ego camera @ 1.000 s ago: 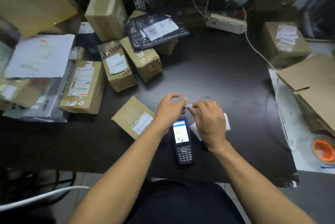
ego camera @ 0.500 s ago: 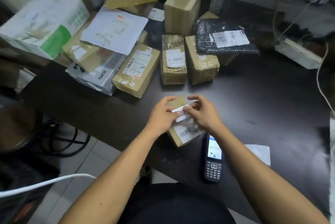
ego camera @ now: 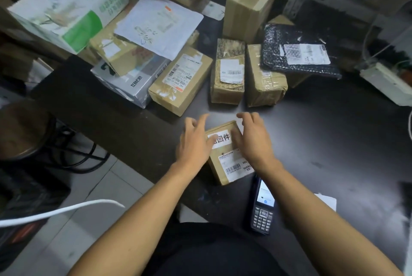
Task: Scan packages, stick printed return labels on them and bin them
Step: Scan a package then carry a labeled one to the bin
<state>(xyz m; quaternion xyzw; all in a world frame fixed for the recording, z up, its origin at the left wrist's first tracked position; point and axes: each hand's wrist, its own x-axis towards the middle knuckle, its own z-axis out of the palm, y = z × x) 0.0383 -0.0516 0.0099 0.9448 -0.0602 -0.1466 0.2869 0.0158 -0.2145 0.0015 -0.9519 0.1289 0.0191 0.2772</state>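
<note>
A small brown cardboard package (ego camera: pixel 225 159) lies on the dark table (ego camera: pixel 323 137) in front of me. A white return label (ego camera: pixel 221 138) with black characters is stuck on its top, above the white shipping label (ego camera: pixel 234 166). My left hand (ego camera: pixel 196 141) rests at the package's left side, thumb pressing on the return label's left end, fingers spread. My right hand (ego camera: pixel 254 139) lies over the package's right side with its fingers spread and relaxed. The black handheld scanner (ego camera: pixel 263 208) lies on the table to the right of the package, screen lit.
Several taped cardboard parcels (ego camera: pixel 227 74) and a black bubble mailer (ego camera: pixel 298 52) crowd the table's far side, with a grey bag (ego camera: pixel 131 81) and a white-green box (ego camera: pixel 69 5) at left. A white backing sheet (ego camera: pixel 327 201) lies behind my right forearm. A power strip (ego camera: pixel 385 83) sits far right.
The return label that both hands pinched above the package now lies stuck on its top. Both hands have let go and spread over the package. The view came closer.
</note>
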